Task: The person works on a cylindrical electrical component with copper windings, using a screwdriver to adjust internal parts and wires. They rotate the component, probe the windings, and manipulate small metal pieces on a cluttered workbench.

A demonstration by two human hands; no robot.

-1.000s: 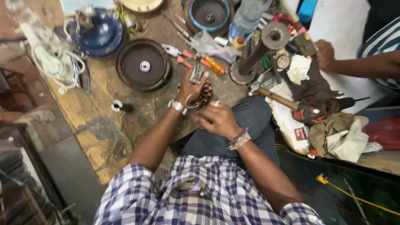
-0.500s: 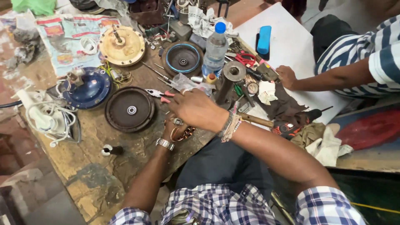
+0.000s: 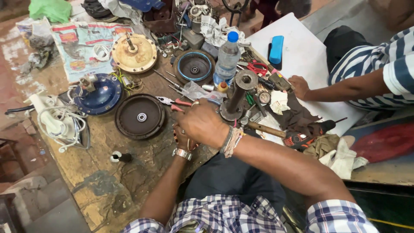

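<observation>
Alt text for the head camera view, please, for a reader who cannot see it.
The person's right hand reaches across the left hand toward red-handled pliers on a cluttered wooden workbench, beside a dark round motor cover and a water bottle. A co-worker's hand rests nearby.

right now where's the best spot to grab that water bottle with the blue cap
Probably around the middle of the water bottle, coming in from above or its left. It stands upright with a straight round body that a hand can wrap. On its right the metal post and loose tools crowd it; the person's right hand is below, nearest the pliers.
</observation>
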